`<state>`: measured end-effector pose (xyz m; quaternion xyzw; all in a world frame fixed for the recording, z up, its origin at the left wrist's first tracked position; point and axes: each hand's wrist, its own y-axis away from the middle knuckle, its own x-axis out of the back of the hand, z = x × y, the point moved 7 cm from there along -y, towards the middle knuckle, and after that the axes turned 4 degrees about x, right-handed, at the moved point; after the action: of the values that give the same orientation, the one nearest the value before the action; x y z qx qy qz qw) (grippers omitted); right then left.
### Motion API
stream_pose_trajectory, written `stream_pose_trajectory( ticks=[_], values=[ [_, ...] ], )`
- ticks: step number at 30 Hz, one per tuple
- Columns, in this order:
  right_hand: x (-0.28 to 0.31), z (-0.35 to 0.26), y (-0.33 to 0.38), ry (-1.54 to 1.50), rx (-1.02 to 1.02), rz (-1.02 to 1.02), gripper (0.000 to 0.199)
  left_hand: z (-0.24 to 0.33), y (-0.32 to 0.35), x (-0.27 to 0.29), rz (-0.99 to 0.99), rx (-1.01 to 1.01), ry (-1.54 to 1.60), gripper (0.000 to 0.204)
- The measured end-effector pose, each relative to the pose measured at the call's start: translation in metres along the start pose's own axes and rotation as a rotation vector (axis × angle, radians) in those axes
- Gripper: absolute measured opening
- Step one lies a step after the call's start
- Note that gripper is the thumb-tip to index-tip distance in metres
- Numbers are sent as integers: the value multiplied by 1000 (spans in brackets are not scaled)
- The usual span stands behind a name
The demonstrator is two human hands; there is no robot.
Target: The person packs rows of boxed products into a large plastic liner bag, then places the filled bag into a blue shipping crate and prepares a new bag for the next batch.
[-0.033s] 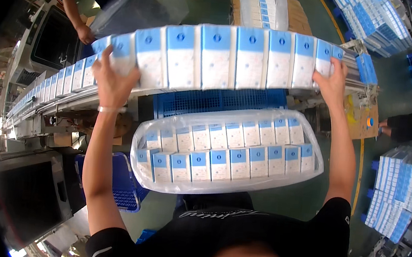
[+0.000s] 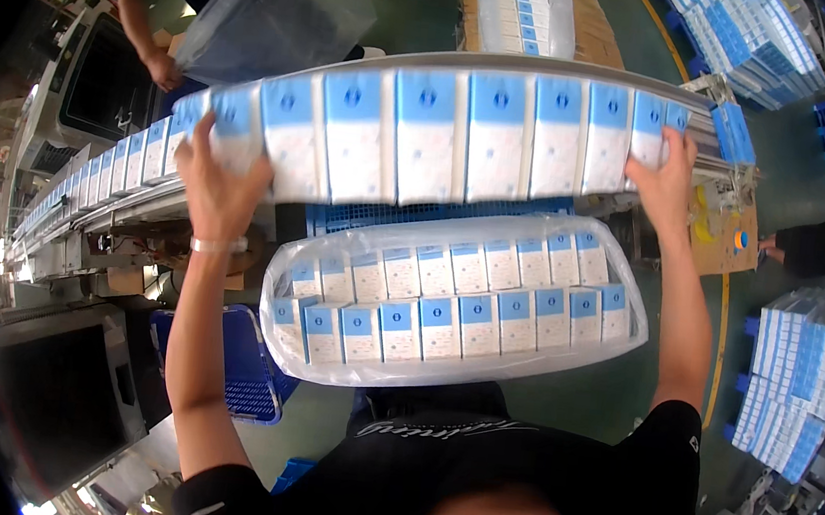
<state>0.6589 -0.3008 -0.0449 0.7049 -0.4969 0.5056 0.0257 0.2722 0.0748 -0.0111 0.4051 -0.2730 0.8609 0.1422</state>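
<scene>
A long row of blue-and-white soft packs (image 2: 426, 143), which look like tissue packs, is squeezed end to end between my two hands. My left hand (image 2: 218, 182) grips the row's left end, thumb on the front and fingers over the outer side. At the other end, my right hand (image 2: 664, 183) presses in the same way. The row stands off the near side of the conveyor (image 2: 553, 68), whose bare bed shows behind it. Below sits an open clear plastic bag (image 2: 460, 375) holding two rows of like packs (image 2: 437, 329).
More packs (image 2: 120, 167) line the conveyor to the left. Beneath the bag stands a blue crate (image 2: 356, 219). A co-worker's hand (image 2: 163, 70) is beyond the conveyor, beside a clear plastic sheet (image 2: 287, 18). Stacked packs (image 2: 802, 374) stand at right; a blue basket (image 2: 252, 397) is lower left.
Both hands have drawn the row of packs toward me, away from the conveyor, baring its bed behind. The co-worker's hand has shifted slightly.
</scene>
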Motion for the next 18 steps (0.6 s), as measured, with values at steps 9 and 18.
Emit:
stream_pose_trajectory(
  ticks=[9,18],
  values=[
    [-70,74,193,321,-109,-655,74,-116,219,-109,-404,184,-262,89],
    [-98,162,129,-164,-892,-685,86,-287,131,-113,-702,992,-14,73]
  ],
)
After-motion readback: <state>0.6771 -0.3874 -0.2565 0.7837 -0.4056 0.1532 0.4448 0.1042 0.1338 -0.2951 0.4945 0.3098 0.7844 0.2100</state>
